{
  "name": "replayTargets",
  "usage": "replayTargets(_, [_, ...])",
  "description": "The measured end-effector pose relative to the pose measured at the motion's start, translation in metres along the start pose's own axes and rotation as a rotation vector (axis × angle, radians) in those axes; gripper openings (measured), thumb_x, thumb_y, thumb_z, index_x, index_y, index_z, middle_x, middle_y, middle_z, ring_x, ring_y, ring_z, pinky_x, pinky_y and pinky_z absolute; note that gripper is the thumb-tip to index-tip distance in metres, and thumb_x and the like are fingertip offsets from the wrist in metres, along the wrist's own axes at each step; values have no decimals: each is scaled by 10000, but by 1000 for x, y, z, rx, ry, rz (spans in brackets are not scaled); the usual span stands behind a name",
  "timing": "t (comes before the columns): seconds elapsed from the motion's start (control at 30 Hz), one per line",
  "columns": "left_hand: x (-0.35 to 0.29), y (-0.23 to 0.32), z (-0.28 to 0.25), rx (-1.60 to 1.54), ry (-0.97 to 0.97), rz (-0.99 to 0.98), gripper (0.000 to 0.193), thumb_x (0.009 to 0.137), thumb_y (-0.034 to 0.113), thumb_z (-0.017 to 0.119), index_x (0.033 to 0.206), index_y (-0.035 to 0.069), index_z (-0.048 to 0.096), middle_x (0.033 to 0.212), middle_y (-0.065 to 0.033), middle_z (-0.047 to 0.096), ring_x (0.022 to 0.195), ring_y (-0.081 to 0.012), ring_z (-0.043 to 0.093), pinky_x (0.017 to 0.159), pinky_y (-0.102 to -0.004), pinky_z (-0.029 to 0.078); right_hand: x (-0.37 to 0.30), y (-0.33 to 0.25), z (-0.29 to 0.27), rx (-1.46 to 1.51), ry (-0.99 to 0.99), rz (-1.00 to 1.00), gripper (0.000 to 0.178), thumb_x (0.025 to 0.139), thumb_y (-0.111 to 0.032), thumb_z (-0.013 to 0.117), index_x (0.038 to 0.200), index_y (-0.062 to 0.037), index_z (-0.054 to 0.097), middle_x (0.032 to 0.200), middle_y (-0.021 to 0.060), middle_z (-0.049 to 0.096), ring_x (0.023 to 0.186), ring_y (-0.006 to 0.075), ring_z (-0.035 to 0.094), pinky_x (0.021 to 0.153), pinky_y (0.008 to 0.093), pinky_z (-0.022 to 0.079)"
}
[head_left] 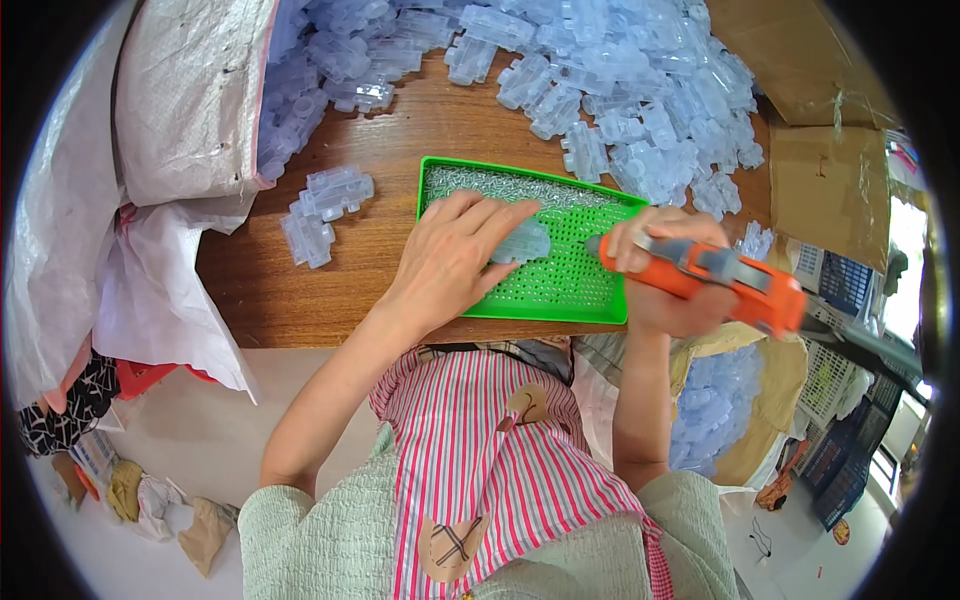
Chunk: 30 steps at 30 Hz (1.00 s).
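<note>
My left hand [450,248] is closed, thumb and fingers pinching a translucent bluish plastic part [527,241] above the green tray [622,306]. My right hand [655,300] is wrapped round an orange and grey power screwdriver [765,298], slightly blurred. Its dark tip points left toward the plastic part, with a small gap between them. Small silvery screw-like pieces [590,196] fill the far side of the tray and lie thinly over its perforated bottom.
A heap of similar translucent parts [620,70] covers the far tabletop. Several loose parts [320,215] lie left of the tray. A white woven sack [190,100] stands at the left, cardboard [825,185] at the right. Below right, an open bag [715,410] holds more parts.
</note>
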<state>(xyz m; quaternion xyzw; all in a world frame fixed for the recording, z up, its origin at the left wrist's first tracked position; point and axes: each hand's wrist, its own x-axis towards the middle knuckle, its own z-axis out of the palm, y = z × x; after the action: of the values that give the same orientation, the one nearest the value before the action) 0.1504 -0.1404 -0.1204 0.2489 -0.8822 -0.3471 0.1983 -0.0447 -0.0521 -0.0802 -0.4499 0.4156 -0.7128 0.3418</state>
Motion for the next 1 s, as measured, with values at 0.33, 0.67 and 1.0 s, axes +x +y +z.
replayTargets(0.33, [0, -2, 7, -9, 26, -22, 472, 710, 214, 785, 1144, 103, 636, 1075, -80, 639, 1006, -282, 593, 875, -410, 478, 1, -24, 43, 105, -113, 32, 197, 862, -98, 645, 971, 59, 596, 750, 131, 584, 652, 223, 554, 624, 356, 469])
replayTargets(0.67, [-2, -3, 8, -48, 54, -18, 466, 690, 164, 783, 1129, 91, 644, 1043, -76, 646, 961, -277, 608, 829, -400, 500, -5, 1, 52, 151, -83, 91, 363, 937, -323, 612, 913, 40, 599, 688, 94, 562, 592, 186, 536, 585, 339, 470])
replayTargets(1.0, [-3, -3, 9, -64, 30, -22, 516, 662, 132, 779, 1156, 78, 640, 1057, -86, 647, 964, -279, 608, 848, -398, 507, -8, 5, 45, 24, -252, 59, 794, 776, -722, 634, 1045, 22, 572, 740, 92, 568, 650, 193, 551, 622, 347, 458])
